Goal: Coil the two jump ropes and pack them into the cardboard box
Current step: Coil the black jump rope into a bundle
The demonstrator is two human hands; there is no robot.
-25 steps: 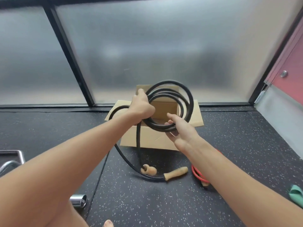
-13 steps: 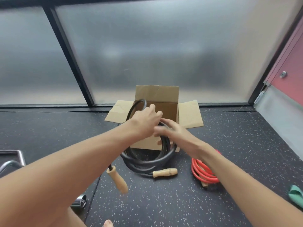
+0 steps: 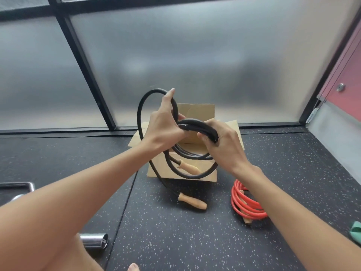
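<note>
Near the open box (image 3: 209, 176), my left hand (image 3: 163, 128) is curling round 1 loop of the black rope (image 3: 139, 114) while my right hand (image 3: 224, 142) is clamping the gathered coils, stopping them springing apart.

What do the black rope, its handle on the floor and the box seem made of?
Black jump rope: probably rubber or PVC, matte; it bends in smooth thick loops. Handle: apparently wood, tan, smoothly turned. Cardboard box: brown card, matte, with creased flaps.

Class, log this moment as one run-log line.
left hand, right hand: grip black rope | red rope: coiled on floor | cardboard box: open
</note>
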